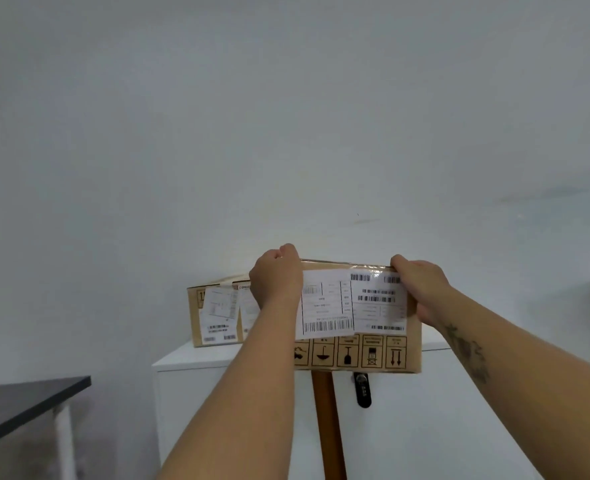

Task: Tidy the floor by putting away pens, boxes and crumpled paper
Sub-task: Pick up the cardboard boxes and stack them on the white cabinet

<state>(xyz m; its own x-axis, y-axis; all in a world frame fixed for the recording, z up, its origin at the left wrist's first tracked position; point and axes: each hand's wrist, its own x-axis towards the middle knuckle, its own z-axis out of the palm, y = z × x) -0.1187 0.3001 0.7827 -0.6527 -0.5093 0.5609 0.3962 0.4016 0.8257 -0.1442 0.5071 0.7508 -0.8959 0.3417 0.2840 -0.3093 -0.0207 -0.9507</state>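
A brown cardboard box [373, 351] with white shipping labels and black handling symbols is held up in front of a white cabinet [196, 358]. My left hand [276, 275] grips its upper left corner and my right hand [421, 289] grips its upper right corner. The box's lower edge hangs over the cabinet's front edge, and I cannot tell whether it rests on the top. A second labelled cardboard box [214, 313] sits on the cabinet top to the left, against the wall. No pens or crumpled paper are in view.
The white cabinet has a black combination lock [362, 389] on its front. A brown wooden strip [326, 427] runs down in front of it. A black table [23, 407] with a white leg stands at the lower left. The white wall rises behind everything.
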